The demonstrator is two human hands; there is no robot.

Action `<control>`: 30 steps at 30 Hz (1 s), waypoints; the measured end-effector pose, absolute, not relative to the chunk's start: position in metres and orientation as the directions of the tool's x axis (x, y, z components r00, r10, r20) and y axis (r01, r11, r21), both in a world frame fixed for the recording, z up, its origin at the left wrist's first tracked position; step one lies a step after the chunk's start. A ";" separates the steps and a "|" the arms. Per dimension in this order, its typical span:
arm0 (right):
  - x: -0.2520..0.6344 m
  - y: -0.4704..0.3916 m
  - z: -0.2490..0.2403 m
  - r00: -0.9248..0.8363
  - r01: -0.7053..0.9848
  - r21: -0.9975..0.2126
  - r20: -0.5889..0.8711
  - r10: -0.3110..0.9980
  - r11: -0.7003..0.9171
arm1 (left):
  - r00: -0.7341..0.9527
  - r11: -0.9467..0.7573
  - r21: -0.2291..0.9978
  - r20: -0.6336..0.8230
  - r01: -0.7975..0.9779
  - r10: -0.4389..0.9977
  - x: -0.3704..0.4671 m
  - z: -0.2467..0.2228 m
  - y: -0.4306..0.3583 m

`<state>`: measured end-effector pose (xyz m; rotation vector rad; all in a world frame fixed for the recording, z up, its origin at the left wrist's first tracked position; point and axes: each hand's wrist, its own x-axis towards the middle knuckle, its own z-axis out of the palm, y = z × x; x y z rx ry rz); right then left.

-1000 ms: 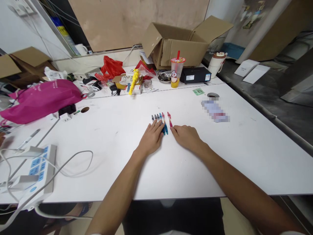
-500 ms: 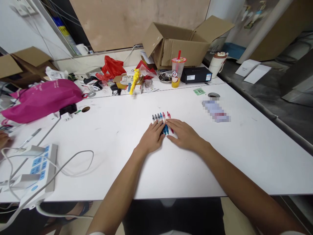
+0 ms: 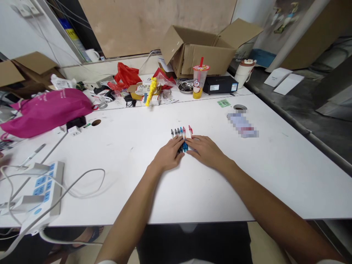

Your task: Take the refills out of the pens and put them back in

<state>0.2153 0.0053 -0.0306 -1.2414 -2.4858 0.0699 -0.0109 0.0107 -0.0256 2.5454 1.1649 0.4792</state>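
Several pens lie side by side on the white table, their tips pointing away from me. The black pens (image 3: 176, 131) are at the left of the row, then a blue pen (image 3: 181, 130) and a pink pen (image 3: 184, 129). A red pen (image 3: 190, 129) sits slightly apart at the right. My left hand (image 3: 169, 152) rests over the left side of the row, fingers stretched out and touching the pens. From the right, my right hand (image 3: 205, 149) lies with extended fingers against the row, covering much of the red pen. Both palms partly hide the pens.
A power strip (image 3: 56, 190) with white cables stands at the left. Behind are a magenta bag (image 3: 49, 112), a yellow toy-like stick (image 3: 151, 91), a drink cup (image 3: 198, 82), a black box (image 3: 220, 85) and a cardboard box (image 3: 206, 55). A tape roll (image 3: 240, 107) lies right.
My right hand has shifted slightly over the red pen, whose lower end is now covered. More of the lower ends of the dark and blue pens shows between my hands.
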 end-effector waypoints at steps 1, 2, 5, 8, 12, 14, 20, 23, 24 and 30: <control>0.215 0.004 -0.030 -0.550 0.762 -0.196 0.305 0.777 0.617 | 0.614 -0.626 0.408 0.177 0.665 0.769 -0.012 -0.025 0.011; 0.214 0.003 -0.030 -0.551 0.761 -0.190 0.315 0.772 0.621 | 0.613 -0.624 0.414 0.180 0.663 0.770 -0.012 -0.025 0.011; 0.213 0.001 -0.029 -0.558 0.752 -0.174 0.347 0.754 0.636 | 0.607 -0.620 0.427 0.186 0.658 0.772 -0.015 -0.026 0.012; 0.213 0.001 -0.029 -0.570 0.740 -0.157 0.370 0.734 0.654 | 0.614 -0.631 0.436 0.202 0.641 0.763 -0.016 -0.026 0.013; 0.214 0.001 -0.030 -0.580 0.730 -0.137 0.393 0.714 0.669 | 0.621 -0.639 0.434 0.204 0.635 0.756 -0.018 -0.027 0.016; 0.213 0.000 -0.030 -0.580 0.730 -0.129 0.403 0.708 0.671 | 0.620 -0.637 0.427 0.200 0.642 0.759 -0.018 -0.027 0.016; 0.211 -0.001 -0.026 -0.555 0.740 -0.133 0.431 0.711 0.659 | 0.604 -0.628 0.414 0.204 0.660 0.770 -0.017 -0.028 0.015; 0.211 -0.001 -0.021 -0.513 0.749 -0.205 0.423 0.747 0.630 | 0.594 -0.614 0.414 0.195 0.672 0.781 -0.017 -0.028 0.014; 0.211 -0.001 -0.020 -0.486 0.754 -0.250 0.410 0.771 0.608 | 0.591 -0.611 0.416 0.193 0.674 0.783 -0.016 -0.027 0.013; 0.212 -0.004 -0.014 -0.257 0.649 -0.642 0.318 0.912 0.407 | 0.562 -0.584 0.460 0.201 0.669 0.802 -0.013 -0.027 0.010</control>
